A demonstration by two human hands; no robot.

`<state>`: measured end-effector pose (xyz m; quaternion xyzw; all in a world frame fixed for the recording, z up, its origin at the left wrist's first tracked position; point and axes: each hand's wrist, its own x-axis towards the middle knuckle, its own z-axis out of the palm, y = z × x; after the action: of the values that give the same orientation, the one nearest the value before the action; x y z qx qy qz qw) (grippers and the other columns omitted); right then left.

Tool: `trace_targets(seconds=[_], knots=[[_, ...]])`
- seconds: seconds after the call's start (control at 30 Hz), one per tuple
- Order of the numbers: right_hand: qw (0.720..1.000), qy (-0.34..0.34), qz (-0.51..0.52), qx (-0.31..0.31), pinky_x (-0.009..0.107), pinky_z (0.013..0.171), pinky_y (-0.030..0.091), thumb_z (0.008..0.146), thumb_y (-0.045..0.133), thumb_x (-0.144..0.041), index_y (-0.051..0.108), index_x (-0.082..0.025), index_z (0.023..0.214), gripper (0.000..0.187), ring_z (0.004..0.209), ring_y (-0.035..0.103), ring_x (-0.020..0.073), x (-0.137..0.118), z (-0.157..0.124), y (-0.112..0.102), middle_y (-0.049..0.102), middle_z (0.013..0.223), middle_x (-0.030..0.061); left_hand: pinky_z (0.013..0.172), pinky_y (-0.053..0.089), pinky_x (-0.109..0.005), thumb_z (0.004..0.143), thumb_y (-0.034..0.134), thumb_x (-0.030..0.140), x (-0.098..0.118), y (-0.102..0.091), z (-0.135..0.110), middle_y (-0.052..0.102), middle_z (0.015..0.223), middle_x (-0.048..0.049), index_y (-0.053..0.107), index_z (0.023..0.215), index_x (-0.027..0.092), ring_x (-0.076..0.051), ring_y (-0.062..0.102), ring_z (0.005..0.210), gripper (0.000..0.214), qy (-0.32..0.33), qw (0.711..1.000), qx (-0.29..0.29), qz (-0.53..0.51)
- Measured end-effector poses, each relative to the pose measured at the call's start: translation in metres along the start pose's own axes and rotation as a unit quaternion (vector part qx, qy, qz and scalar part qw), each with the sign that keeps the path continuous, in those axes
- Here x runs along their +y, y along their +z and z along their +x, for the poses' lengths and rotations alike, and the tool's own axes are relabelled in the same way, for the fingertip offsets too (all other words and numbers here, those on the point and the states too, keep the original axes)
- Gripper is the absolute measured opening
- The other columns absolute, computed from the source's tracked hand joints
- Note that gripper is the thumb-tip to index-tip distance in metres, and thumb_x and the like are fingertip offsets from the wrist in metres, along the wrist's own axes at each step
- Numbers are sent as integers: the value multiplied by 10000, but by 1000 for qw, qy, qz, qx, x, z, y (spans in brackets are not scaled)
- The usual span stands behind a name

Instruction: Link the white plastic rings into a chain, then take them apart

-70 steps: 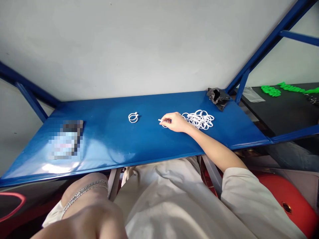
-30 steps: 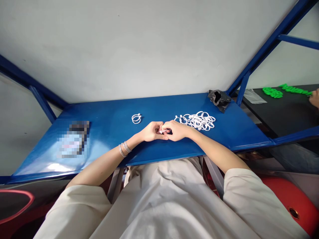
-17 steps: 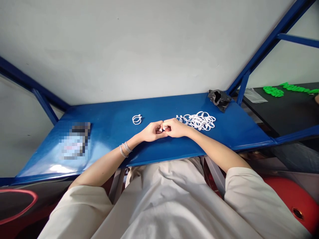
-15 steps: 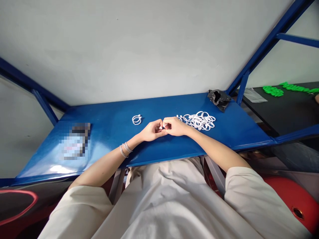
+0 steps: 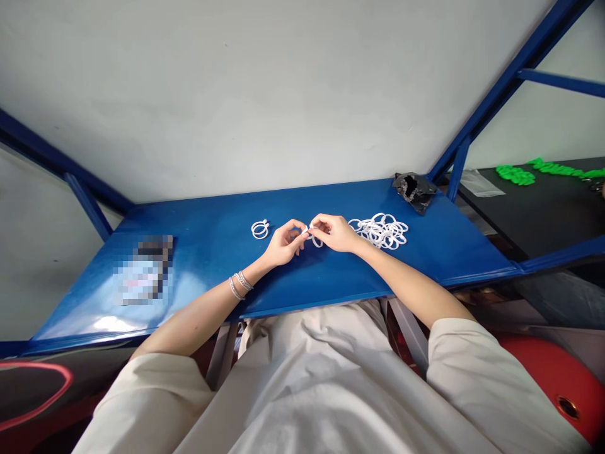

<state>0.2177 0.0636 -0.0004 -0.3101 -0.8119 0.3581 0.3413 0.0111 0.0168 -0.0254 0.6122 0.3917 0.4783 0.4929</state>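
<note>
Over the middle of the blue table, my left hand (image 5: 282,243) and my right hand (image 5: 334,233) meet fingertip to fingertip. Both pinch a thin white ring (image 5: 317,241); part of its loop shows below the fingers, and the rest is hidden by them. Just left of my left hand lie white rings (image 5: 259,230) with a small round knob, stacked on the tabletop. A tangled pile of white rings (image 5: 380,231) rests right of my right hand, close to its wrist.
A crumpled black plastic bag (image 5: 415,191) sits at the back right of the blue table (image 5: 208,217). A blurred-out item (image 5: 142,271) lies at the left. Bright green bunched items (image 5: 515,174) and a clear bag (image 5: 479,183) are on a dark table at right.
My fingers have straightened and drawn slightly apart, from closely curled together to fingertip pinches. Part of the white ring's loop now shows below them.
</note>
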Motion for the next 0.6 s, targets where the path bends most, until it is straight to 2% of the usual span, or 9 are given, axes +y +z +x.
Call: trace_targets(seconds=[0.1,0.2,0.3,0.33,0.4,0.5,0.6], knots=[[1000,9,-3,9,288,657,451,979,635,-438,687,-187,902,268,706,626,167,0,0,0,720,816,36,420,489,-202,868,773,686,-2,1,2,644,705,18,599,999,168,-94,612,481,562,3,1000,11,-1],[998,-10,-57,21,341,802,508,884,780,-448,706,-182,1005,302,894,694,230,-1,0,-1,759,1020,91,409,502,-206,884,753,690,-2,1,3,683,771,0,601,1015,167,-96,636,470,560,18,999,33,-10],[990,-1,-140,-15,457,1012,476,705,953,-437,701,-193,1215,619,1160,683,333,-3,1,-1,743,1259,139,408,498,-201,899,747,676,0,2,2,694,788,1,605,1033,173,-87,626,447,539,28,998,49,-12],[986,13,-163,-31,489,1052,448,691,965,-426,699,-199,1246,655,1186,679,347,-3,1,-1,743,1280,140,406,493,-199,896,747,679,0,1,2,694,790,1,609,1025,173,-84,620,445,540,29,998,53,-10],[980,49,-183,-54,498,1060,422,736,939,-408,731,-198,1180,534,1086,716,323,-3,2,-1,782,1177,111,399,471,-195,884,751,693,0,1,2,679,768,5,621,1004,171,-75,594,436,551,27,998,62,-1],[984,69,-153,-58,400,941,450,797,883,-398,765,-188,1000,314,841,716,228,-2,3,-3,792,931,43,394,430,-194,874,749,711,0,0,2,647,734,12,641,977,165,-64,548,430,566,21,997,74,26],[992,49,-107,-36,324,812,459,794,867,-419,792,-194,1023,330,836,709,209,1,2,-6,798,946,43,415,405,-197,892,734,695,0,-1,1,652,739,-3,675,960,151,-59,522,455,551,17,995,63,71]])
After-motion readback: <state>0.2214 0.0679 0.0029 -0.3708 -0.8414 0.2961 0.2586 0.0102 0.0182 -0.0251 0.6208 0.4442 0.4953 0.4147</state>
